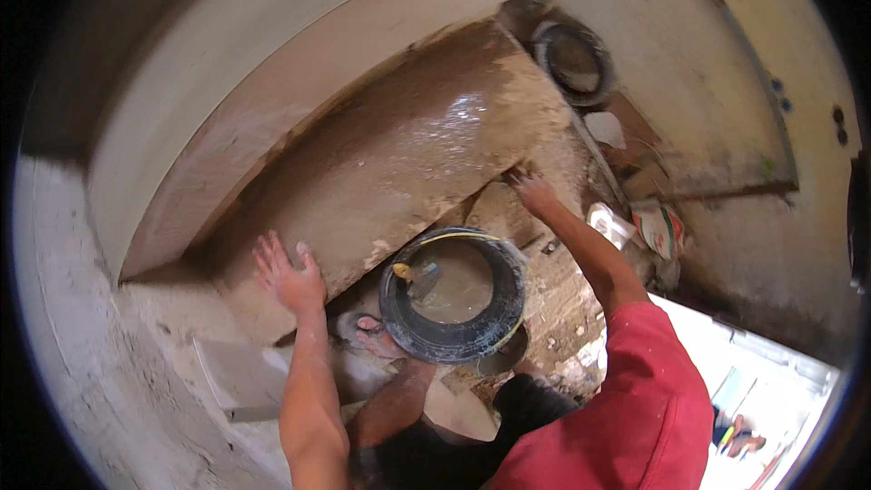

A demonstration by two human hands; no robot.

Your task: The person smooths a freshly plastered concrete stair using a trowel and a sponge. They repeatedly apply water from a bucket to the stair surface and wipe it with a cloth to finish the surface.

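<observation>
A broad brown ledge with a wet, shiny top stretches across the middle, below the wall. Near its left end, my left hand is open, fingers spread over the surface. My right hand reaches to the ledge's front edge on the right; its fingers are stretched out and hold nothing that I can see. Between my arms stands a black bucket with greyish slurry inside. A brush-like tool with a yellow handle end leans in the bucket, partly sunk.
Another black bucket stands at the far right corner. Near it lie a white piece, brown boards and a printed sack. Left of my legs lies a pale tile-like slab. My bare foot is beside the near bucket.
</observation>
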